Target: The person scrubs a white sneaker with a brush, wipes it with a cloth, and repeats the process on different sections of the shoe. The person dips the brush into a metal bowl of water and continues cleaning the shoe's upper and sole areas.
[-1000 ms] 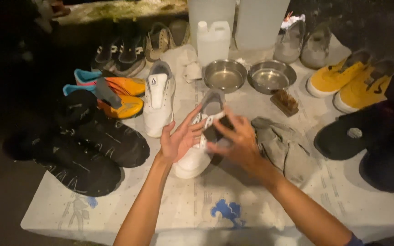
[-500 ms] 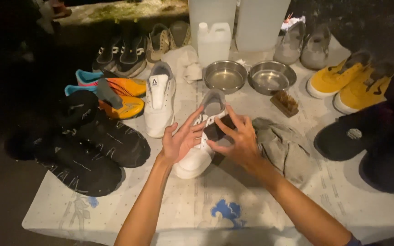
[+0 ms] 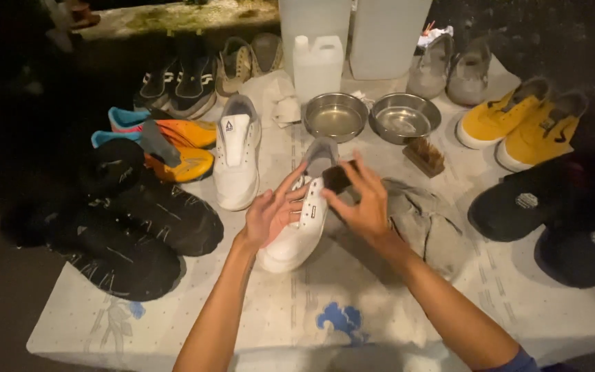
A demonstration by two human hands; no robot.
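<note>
A white sneaker point(image 3: 297, 231) lies on the pale cloth-covered table point(image 3: 352, 303), toe towards me. My left hand point(image 3: 270, 213) rests flat against its left side, fingers spread over the laces area. My right hand point(image 3: 363, 200) pinches a small dark brush or sponge point(image 3: 337, 178) against the shoe's right side near the tongue. The second white sneaker point(image 3: 235, 155) stands just to the left.
Two steel bowls point(image 3: 335, 116) point(image 3: 404, 116), a white jug point(image 3: 317, 65) and a wooden brush point(image 3: 423, 155) stand behind. A grey rag point(image 3: 428, 217) lies at right. Black shoes point(image 3: 139, 220), orange shoes point(image 3: 180, 148), yellow shoes point(image 3: 518, 120) and black slip-ons point(image 3: 552, 207) ring the table.
My right hand has shifted the dark brush up and to the right, off the shoe's tongue strap, which now shows. The left hand stays on the shoe.
</note>
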